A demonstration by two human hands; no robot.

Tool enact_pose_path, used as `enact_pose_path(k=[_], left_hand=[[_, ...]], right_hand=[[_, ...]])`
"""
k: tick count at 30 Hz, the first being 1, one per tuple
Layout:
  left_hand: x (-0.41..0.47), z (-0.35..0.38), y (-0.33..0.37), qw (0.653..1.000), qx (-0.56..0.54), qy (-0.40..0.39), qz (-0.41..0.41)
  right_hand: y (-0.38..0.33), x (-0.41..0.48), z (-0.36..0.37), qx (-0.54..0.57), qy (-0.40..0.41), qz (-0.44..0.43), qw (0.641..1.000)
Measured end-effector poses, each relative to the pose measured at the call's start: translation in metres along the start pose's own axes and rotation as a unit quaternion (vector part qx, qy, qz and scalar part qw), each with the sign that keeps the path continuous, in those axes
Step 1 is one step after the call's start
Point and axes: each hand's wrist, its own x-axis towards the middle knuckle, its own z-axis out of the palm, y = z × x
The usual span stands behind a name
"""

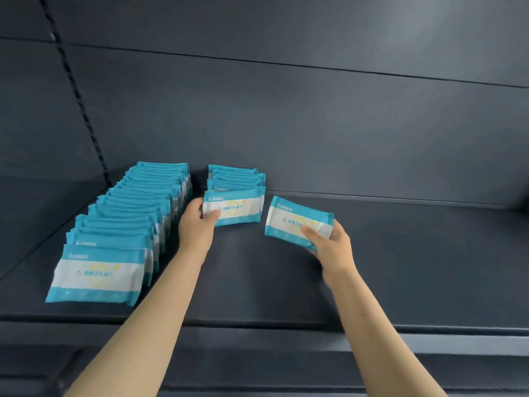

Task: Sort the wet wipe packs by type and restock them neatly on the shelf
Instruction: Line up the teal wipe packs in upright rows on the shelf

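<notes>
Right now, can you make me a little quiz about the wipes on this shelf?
1. True or false: the left hand grips the front pack of the middle row.
2. Which row has more packs? A) the left row B) the middle row C) they match
3. What does the right hand hold?

Key: 1 true. 2 A. 3 One tilted pack, off to the right of both rows.
</notes>
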Motion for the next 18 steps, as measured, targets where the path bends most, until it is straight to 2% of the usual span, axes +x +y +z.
enact_pose_path(k=[4, 11, 15, 18], left_hand=[[0.018, 0.010, -0.004, 0.997, 0.064, 0.025, 0.028], [0.026, 0.017, 0.000, 0.996, 0.065, 0.054, 0.029], [0.028, 0.015, -0.001, 0.998, 0.046, 0.045, 0.022], [0.025, 0.008, -0.003, 0.999, -0.017, 0.039, 0.021]], right_hand=[[0.005, 0.012, 0.001, -0.021, -0.013, -0.003, 1.000], [0.009, 0.016, 0.006, -0.056, -0.027, -0.005, 0.998], [0.012, 0.017, 0.017, -0.070, -0.017, 0.009, 0.997], [0.013, 0.019, 0.036, -0.088, -0.024, -0.002, 0.996]])
